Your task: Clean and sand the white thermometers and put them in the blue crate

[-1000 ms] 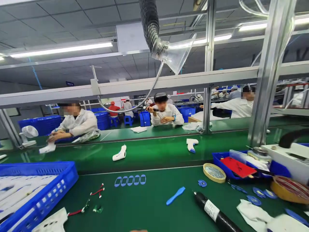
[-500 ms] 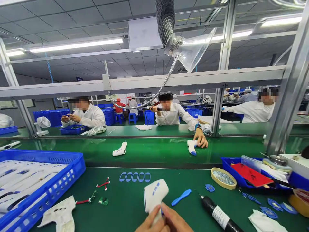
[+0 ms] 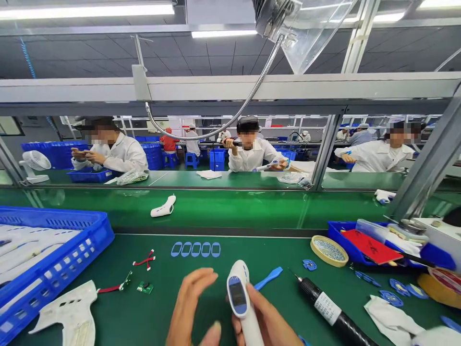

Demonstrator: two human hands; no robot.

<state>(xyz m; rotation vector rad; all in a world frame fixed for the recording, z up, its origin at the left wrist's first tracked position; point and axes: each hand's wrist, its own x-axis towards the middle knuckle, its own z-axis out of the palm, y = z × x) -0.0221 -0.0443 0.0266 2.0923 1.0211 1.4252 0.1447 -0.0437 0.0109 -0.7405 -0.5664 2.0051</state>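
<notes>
The infrared thermometer [image 3: 238, 294] is clasped in the right grip [image 3: 268, 317], long axis near to far; the left grip [image 3: 186, 303], fingers spread, is held just left.

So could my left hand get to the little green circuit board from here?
Probably yes: your left hand is open and empty, with nothing visible between it and the circuit board.
</notes>
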